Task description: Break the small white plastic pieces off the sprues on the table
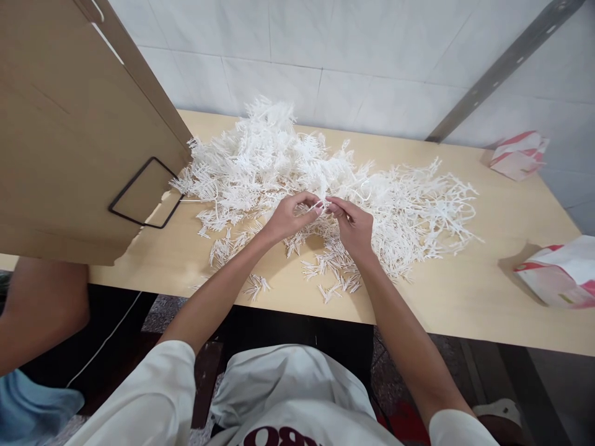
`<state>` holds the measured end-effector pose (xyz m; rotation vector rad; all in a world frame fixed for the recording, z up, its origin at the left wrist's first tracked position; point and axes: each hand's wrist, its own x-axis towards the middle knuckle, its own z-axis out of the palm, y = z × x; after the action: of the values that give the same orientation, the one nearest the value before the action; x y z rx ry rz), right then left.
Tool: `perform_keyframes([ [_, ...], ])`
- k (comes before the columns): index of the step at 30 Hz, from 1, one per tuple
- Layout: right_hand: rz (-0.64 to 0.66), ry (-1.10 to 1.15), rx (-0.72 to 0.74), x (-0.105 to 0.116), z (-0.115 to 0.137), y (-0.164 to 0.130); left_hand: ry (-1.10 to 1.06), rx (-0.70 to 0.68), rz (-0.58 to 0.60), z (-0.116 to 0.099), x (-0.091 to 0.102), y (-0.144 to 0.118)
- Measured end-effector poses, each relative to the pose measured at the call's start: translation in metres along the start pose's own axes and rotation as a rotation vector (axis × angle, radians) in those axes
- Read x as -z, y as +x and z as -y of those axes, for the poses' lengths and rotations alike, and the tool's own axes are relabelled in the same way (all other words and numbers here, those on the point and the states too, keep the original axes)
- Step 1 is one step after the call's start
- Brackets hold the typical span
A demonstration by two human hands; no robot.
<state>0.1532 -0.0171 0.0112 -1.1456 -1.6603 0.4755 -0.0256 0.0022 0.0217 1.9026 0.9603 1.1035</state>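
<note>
At the wearer's twelve o'clock, the left hand (297,215) and right hand (354,224) pinch thin white plastic-looking strands (324,205) between fingertips, apparently separating them, which next calls for a gentle pull.

Strands (264,155) matt, plastic-lkg; tabletop (469,279) smooth (sl. glossy); panel (69,130) matt cardbd.

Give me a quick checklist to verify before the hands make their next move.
1. Left hand and right hand unobstructed: ok, fingertips close together in front of the white strand pile.
2. White material at the fingertips: ok, pinched there.
3. Both hands on one same piece: cannot tell, too small.
4. Loose bits away from the table's front edge: not ok, some lie near it.
5. Red-and-white packet at far right apart from the pile: ok.
6. Cardboard not touching the pile: cannot tell.
</note>
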Motion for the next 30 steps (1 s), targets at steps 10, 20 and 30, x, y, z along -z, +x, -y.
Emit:
perform_keyframes([
  [10,0.023,-0.456,0.228,-0.006,-0.009,-0.003,0.402,-0.081,0.018,0.012,-0.009,0.001],
  [20,0.004,-0.406,-0.074,0.003,-0.006,0.003,0.5,-0.122,-0.1,0.008,-0.006,-0.003],
  [30,0.301,-0.286,0.01,0.0,-0.004,0.004,0.474,-0.07,0.078,0.003,-0.011,-0.003],
])
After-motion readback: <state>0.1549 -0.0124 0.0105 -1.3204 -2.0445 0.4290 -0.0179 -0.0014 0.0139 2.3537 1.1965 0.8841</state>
